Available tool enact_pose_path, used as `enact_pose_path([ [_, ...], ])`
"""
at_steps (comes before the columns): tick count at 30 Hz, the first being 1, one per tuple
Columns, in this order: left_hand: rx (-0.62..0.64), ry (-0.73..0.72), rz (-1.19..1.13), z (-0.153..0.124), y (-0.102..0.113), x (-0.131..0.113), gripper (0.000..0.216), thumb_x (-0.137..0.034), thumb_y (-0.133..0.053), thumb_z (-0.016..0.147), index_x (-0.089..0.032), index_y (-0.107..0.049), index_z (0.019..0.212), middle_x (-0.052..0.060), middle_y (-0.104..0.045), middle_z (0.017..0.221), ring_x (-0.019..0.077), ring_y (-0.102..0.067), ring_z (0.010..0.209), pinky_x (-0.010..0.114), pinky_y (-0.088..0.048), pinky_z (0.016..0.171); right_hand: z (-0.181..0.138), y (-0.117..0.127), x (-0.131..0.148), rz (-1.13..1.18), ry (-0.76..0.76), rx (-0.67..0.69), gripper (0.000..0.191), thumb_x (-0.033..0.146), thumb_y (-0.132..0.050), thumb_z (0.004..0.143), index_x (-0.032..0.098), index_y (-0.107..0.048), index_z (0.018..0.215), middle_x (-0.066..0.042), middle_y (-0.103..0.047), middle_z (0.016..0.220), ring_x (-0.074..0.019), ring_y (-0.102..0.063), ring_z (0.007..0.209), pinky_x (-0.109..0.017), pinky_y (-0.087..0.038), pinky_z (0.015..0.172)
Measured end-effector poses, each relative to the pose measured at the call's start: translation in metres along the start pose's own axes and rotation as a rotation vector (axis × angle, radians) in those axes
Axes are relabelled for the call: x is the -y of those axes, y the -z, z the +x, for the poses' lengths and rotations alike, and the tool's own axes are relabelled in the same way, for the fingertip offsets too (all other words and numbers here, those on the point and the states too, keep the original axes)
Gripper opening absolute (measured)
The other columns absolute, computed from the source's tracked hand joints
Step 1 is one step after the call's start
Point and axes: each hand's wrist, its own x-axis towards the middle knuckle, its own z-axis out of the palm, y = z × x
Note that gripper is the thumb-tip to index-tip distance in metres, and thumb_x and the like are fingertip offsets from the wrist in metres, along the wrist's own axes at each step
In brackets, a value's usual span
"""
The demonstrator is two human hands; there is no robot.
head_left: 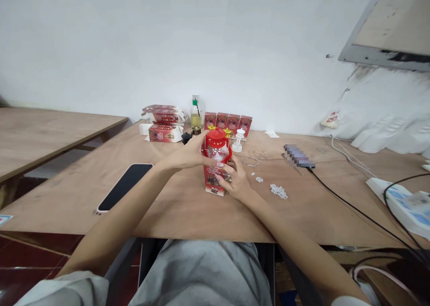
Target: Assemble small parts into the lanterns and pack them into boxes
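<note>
A small red lantern (216,138) with a clear middle sits upright at the top of a printed red box (212,186). Whether its base is inside the box or behind it, I cannot tell. My left hand (195,153) is closed around the lantern's left side, its thumb lying across the front. From the right, my right hand (239,180) grips the box near its top with bent fingers. Just behind stand a white lantern (238,141), yellow lanterns (227,132) partly hidden, and black lanterns (187,138).
Opened red boxes (165,132) lie at the back left beside a bottle (195,117). Several closed boxes (244,124) line the wall. A phone (126,187) lies left. To the right are wire pieces (254,158), white scraps (278,191), a cabled phone (298,156) and a power strip (399,203).
</note>
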Motion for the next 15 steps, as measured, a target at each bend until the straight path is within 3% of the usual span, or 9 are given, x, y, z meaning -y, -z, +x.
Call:
enact_pose_path([
  [5,0.089,0.004,-0.049,0.0012,0.0022,0.0044,0.050,-0.027,-0.076,0.065,-0.019,-0.057,0.112,0.008,-0.067,0.108,0.0253,-0.063,0.101,0.044,-0.052,0.087,-0.0003,-0.0002,-0.0005,0.001,-0.007,-0.008,0.040,0.026,-0.058,0.084,0.030,-0.047,0.122,-0.011,-0.042,0.129,-0.0218,-0.056,0.098,-0.041,-0.055,0.082],
  [9,0.031,0.001,0.005,0.0037,0.0007,0.0031,0.046,-0.035,-0.072,0.070,-0.017,-0.059,0.110,0.009,-0.067,0.107,0.0250,-0.063,0.099,0.042,-0.052,0.085,0.0019,0.0009,0.0020,0.009,0.012,-0.035,0.042,0.025,-0.058,0.084,0.030,-0.045,0.124,-0.010,-0.042,0.128,-0.0226,-0.055,0.103,-0.042,-0.055,0.083],
  [15,-0.114,-0.038,0.325,0.0030,-0.0036,-0.0031,0.057,-0.045,-0.074,0.065,-0.015,-0.058,0.111,0.008,-0.067,0.106,0.0231,-0.062,0.090,0.035,-0.050,0.079,0.0021,0.0015,0.0018,0.049,0.000,-0.006,0.042,0.024,-0.057,0.085,0.031,-0.044,0.124,-0.010,-0.039,0.130,-0.0220,-0.056,0.106,-0.041,-0.056,0.084],
])
